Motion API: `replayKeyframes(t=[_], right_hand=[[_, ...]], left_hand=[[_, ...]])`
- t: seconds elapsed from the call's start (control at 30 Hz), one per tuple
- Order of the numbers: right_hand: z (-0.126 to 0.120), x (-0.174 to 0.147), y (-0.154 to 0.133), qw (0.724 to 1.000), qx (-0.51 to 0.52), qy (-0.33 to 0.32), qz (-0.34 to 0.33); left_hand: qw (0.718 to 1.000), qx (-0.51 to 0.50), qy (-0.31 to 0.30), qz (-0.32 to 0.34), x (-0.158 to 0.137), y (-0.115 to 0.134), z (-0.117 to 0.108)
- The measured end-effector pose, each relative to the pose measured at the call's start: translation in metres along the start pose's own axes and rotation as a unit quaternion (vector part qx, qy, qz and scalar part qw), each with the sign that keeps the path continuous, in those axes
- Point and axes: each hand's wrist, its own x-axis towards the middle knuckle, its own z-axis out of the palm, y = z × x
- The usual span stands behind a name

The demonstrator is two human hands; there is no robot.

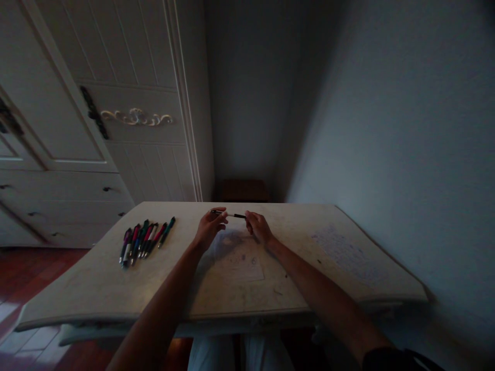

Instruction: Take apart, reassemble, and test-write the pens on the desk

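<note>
Both my hands hold one slim pen (235, 215), black and white, level above the far half of the table. My left hand (210, 226) pinches its left end between thumb and fingers. The fingers of my right hand (258, 225) are closed round its dark right end. Below them a sheet of paper (242, 265) with faint drawn marks lies on the table. To the left of my hands, several pens (141, 242) in purple, red, black, white and green lie side by side in a loose group.
The pale table (174, 293) bears blue scribbles (346, 255) on its right part and a small dark bit (319, 261) nearby. A white wardrobe (154, 159) stands behind on the left, a grey wall (406, 144) on the right. A brown box-like piece (245, 190) is beyond the far edge.
</note>
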Motion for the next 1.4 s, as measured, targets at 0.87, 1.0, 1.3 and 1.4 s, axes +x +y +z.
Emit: replayKeyframes(t=[0.87, 1.0, 1.3, 1.4], right_hand=[[-0.003, 0.005, 0.009, 0.998, 0.006, 0.022, -0.055], [-0.003, 0.007, 0.013, 0.999, 0.015, 0.025, -0.046], [-0.004, 0.010, 0.016, 0.998, 0.030, 0.034, -0.046], [-0.005, 0.011, 0.017, 0.998, 0.037, 0.041, -0.030]], left_hand=[[0.972, 0.213, 0.096, 0.038, 0.002, -0.004, -0.008], [0.979, 0.181, 0.083, 0.035, 0.003, -0.005, -0.009], [0.986, 0.148, 0.066, 0.038, 0.008, -0.009, -0.014], [0.989, 0.133, 0.048, 0.038, 0.007, -0.009, -0.016]])
